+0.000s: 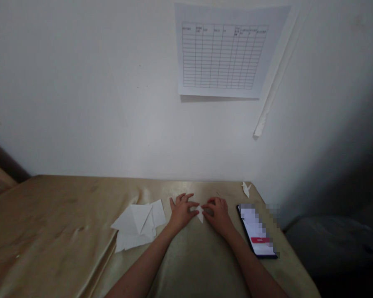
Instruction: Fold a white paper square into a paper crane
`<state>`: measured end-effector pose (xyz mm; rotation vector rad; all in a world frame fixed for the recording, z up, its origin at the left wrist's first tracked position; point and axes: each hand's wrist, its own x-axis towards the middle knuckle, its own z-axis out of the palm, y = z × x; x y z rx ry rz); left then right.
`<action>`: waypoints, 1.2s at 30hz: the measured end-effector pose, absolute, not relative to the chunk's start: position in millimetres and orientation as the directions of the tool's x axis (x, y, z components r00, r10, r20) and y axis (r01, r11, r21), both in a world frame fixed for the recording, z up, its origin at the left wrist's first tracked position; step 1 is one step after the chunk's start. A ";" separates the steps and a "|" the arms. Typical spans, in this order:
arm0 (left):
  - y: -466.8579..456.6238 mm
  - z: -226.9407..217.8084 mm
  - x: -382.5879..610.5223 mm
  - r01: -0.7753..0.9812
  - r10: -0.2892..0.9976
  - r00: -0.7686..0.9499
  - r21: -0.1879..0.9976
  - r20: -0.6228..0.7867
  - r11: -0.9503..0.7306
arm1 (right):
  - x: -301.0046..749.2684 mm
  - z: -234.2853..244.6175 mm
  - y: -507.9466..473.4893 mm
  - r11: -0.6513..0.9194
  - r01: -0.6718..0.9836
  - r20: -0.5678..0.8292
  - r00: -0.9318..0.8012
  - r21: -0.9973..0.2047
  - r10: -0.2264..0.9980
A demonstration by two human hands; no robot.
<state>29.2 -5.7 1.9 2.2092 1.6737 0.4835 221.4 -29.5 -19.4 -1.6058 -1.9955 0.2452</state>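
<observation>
Watching remotely, I see a small pointed white paper (200, 215) between the fingertips: left hand (181, 212) and right hand (218, 213) each grasp an edge with thumb and forefinger. White sheets (136, 227) lie left of the fingers, a phone (257, 231) right. I judge uneven pulling could tear the paper; a slipping pinch could skew its shape.

head view, facing wall (112, 103), angled down over table (199, 265), apparently near
</observation>
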 end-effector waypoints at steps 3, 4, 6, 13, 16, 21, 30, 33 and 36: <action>-5.9 0.7 30.0 0.846 0.960 0.267 0.458 0.080 -0.273 | 221.5 -19.3 -29.2 0.267 0.826 0.310 -0.119 -0.496 0.943; -6.0 0.9 30.1 0.844 0.960 0.268 0.460 0.083 -0.275 | 221.5 -19.3 -29.2 0.269 0.821 0.313 -0.117 -0.504 0.943; -6.4 1.9 30.4 0.839 0.957 0.273 0.464 0.094 -0.285 | 221.5 -19.8 -28.9 0.275 0.811 0.322 -0.114 -0.516 0.940; -7.9 4.6 31.2 0.830 0.951 0.293 0.468 0.100 -0.304 | 222.4 -25.4 -25.3 0.284 0.815 0.344 -0.111 -0.505 0.932; -8.1 3.1 31.3 0.826 0.951 0.288 0.473 0.113 -0.306 | 221.5 -25.9 -24.7 0.288 0.802 0.353 -0.104 -0.523 0.930; -8.4 2.0 31.2 0.816 0.953 0.270 0.491 0.139 -0.303 | 219.6 -22.3 -26.3 0.312 0.789 0.389 -0.102 -0.529 0.916; -8.0 0.1 31.1 0.806 0.952 0.277 0.507 0.134 -0.306 | 218.7 -14.8 -29.5 0.316 0.856 0.436 -0.121 -0.408 0.892; -7.8 0.0 31.8 0.812 0.953 0.276 0.500 0.127 -0.302 | 216.7 -13.3 -30.7 0.327 0.867 0.451 -0.137 -0.377 0.882; -8.4 1.8 32.1 0.814 0.954 0.275 0.498 0.122 -0.299 | 217.5 -14.5 -30.2 0.342 0.862 0.466 -0.144 -0.374 0.873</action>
